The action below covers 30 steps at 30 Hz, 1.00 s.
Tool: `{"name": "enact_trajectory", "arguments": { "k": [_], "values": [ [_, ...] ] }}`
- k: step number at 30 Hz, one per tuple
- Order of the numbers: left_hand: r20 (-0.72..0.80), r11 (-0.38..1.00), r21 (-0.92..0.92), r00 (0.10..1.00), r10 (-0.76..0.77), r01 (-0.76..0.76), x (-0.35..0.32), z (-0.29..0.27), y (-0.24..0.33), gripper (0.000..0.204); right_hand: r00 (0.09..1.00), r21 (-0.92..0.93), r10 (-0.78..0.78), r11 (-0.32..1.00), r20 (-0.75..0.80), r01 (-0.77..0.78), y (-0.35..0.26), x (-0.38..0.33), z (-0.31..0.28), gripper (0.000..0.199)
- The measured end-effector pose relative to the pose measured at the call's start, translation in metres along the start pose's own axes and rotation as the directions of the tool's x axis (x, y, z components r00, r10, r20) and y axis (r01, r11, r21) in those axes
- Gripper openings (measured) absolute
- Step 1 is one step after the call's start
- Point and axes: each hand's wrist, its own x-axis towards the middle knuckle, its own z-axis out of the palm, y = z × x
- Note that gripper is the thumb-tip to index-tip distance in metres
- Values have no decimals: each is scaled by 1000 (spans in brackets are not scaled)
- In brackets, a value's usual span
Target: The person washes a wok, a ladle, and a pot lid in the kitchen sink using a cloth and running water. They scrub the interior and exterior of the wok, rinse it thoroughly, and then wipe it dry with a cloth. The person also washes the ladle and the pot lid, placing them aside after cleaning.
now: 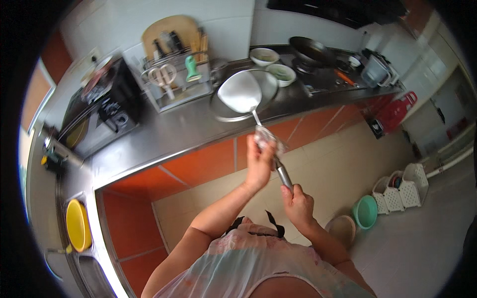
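Observation:
A metal spatula [240, 92] with a broad, shiny blade is held up in front of me, its blade pointing away. My right hand [299, 203] is closed round the lower end of its grey handle. Higher up the shaft, my left hand [260, 158] presses a crumpled, pale cloth [270, 139] around the handle. Behind the blade, a round glass lid [271, 85] with a metal rim lies on the steel counter [164, 134], partly hidden by the spatula.
Two white bowls [282, 74] stand behind the lid, near a dark wok [310, 51] on the stove. A utensil rack [174, 89] with knives, scissors and a green peeler-like tool is at the back. Left are a black oven [99, 111] and a yellow basin [78, 226].

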Motion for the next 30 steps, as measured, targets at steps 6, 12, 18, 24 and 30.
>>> {"name": "enact_trajectory", "arguments": {
  "k": [6, 12, 18, 24, 30],
  "values": [
    [336, 992, 66, 934, -120, 104, 67, 128, -96, 21, 969, 46, 220, 975, -115, -216, 108, 80, -39, 29],
    [570, 984, 153, 806, -161, 88, 173, 180, -180, 22, 915, 290, 340, 918, -217, -272, 247, 195, -100, 31],
    [791, 895, 223, 609, 66, -387, 261, 255, -243, 32, 871, 731, 466, 648, -157, -215, 320, 387, -135, 37],
    [787, 845, 220, 600, 142, -488, 374, 302, -268, 41, 791, 852, 515, 524, -331, 16, 365, 538, -172, 44],
    [654, 927, 371, 723, -221, -53, 446, 328, -302, 44, 797, 886, 491, 450, -350, 112, 445, 673, -204, 43]
  ]
}}
